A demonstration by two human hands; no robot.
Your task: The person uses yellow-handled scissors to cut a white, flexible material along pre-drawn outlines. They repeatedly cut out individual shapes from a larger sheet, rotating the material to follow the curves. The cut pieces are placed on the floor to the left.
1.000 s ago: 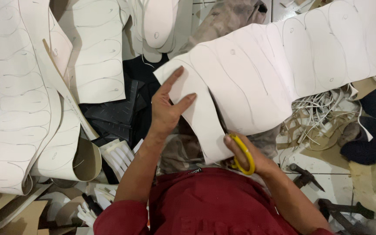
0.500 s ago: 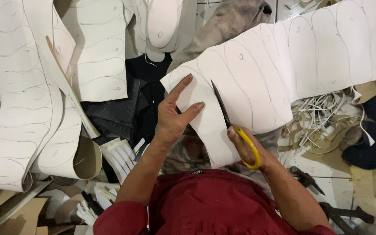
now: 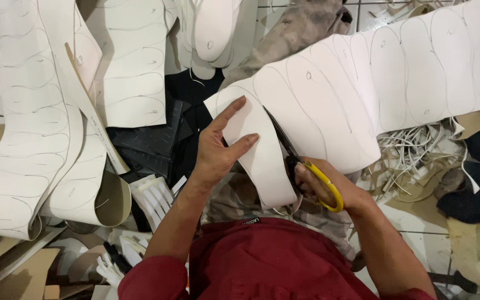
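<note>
Left hand [image 3: 218,153] grips the near strip of a large white sheet [image 3: 362,94] — thumb lying across the top face, forefinger stretched up along its edge, the other fingers under the sheet and out of sight. Sheet is marked with pencilled sole outlines and runs from the lap up to the right edge of view. Right hand [image 3: 323,186] is closed through the yellow handle loops of a pair of scissors [image 3: 298,161]; dark blades point up and away, lying along a drawn line between the held strip and the rest of the sheet. Blades look nearly closed, though the sheet hides part of them. Red shirt [image 3: 268,261] fills the bottom centre. To the left — more marked white sheets [image 3: 34,122], curled and overlapping. Cut sole shapes [image 3: 212,28] stacked top centre. Tangle of thin white offcuts [image 3: 412,161] to the right.
</note>
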